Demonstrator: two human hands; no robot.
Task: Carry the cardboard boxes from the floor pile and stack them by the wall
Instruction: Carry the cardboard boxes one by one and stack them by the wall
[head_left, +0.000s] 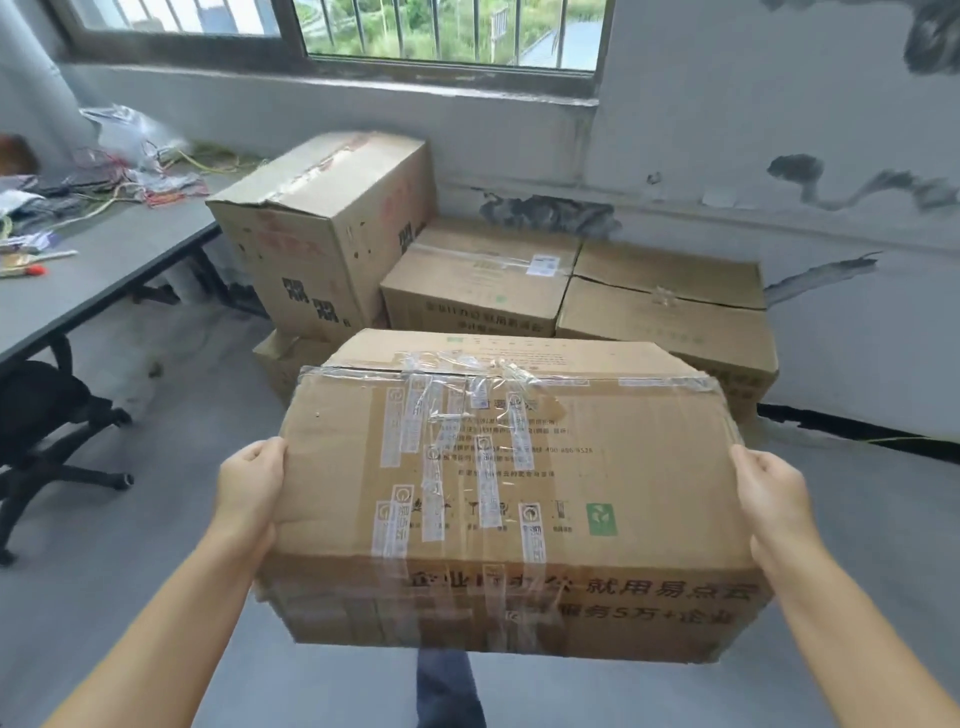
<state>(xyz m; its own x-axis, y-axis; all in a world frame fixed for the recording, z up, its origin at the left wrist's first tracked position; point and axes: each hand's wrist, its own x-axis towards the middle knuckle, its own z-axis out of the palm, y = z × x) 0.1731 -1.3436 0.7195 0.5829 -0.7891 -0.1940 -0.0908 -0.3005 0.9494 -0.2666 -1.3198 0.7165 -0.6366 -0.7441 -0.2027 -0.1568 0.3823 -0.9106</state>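
The taped cardboard box (509, 499) is up off the floor in front of you, your left hand (249, 488) and right hand (774, 499) clamped on its opposite ends. Keep it level and walk it to the stacked boxes (571, 291) against the wall (779, 156), then set it squarely on the low ones beside the tall box (332, 228).

Soft daylight from the window (447, 31) fills the room evenly, shadows faint, tape (441, 415) on the near box glinting, edges bowed by the wide lens, slight blur
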